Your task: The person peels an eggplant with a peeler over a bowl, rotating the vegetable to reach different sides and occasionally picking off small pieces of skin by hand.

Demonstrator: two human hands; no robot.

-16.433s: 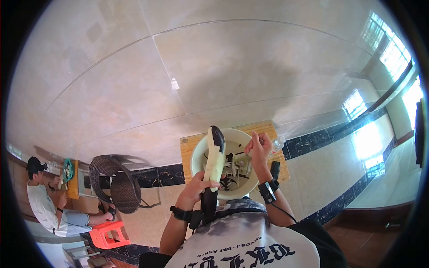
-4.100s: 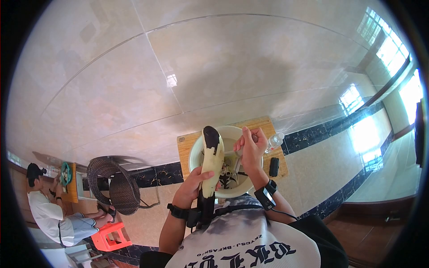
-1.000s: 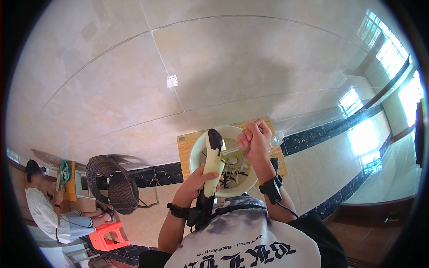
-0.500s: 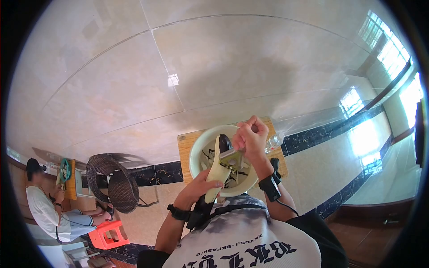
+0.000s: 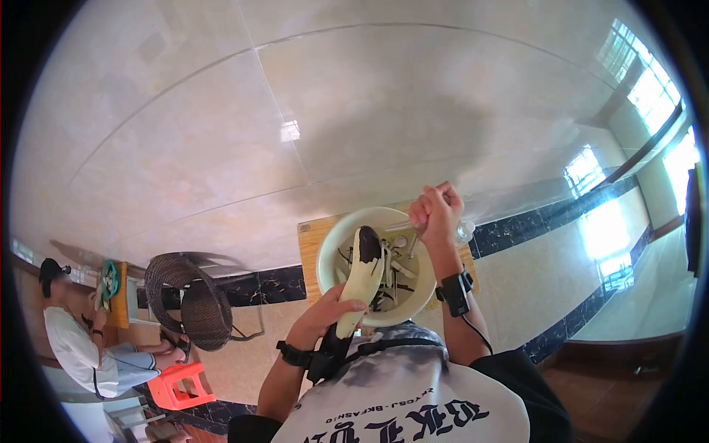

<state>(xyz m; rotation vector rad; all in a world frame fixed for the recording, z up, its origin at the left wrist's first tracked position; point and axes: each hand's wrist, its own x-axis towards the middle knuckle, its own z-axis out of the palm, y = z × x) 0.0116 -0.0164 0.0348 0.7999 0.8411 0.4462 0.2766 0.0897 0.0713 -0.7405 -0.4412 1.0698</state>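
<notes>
A long eggplant (image 5: 363, 278) tilts over the basin, its middle peeled pale and dark skin left at its tip and lower end. My left hand (image 5: 334, 308) wraps round its lower part. Up at the basin's right rim, my right hand (image 5: 436, 209) is closed on a peeler (image 5: 413, 240), which is blurred and partly hidden by the fingers. The peeler stands apart from the eggplant. Below lies a cream basin (image 5: 325, 256) with dark and pale strips of peel (image 5: 402, 284) inside.
The basin stands on a wooden table (image 5: 310, 240) against a tiled wall. A clear plastic bottle (image 5: 464, 232) is at its right. Leftward are a woven chair (image 5: 203, 314), a red stool (image 5: 181, 385) and a seated person (image 5: 77, 340) with hands near a green basin (image 5: 111, 279).
My right hand has moved up and right, lifting the peeler off the eggplant. More pale flesh now faces me on the eggplant; my left hand keeps its hold.
</notes>
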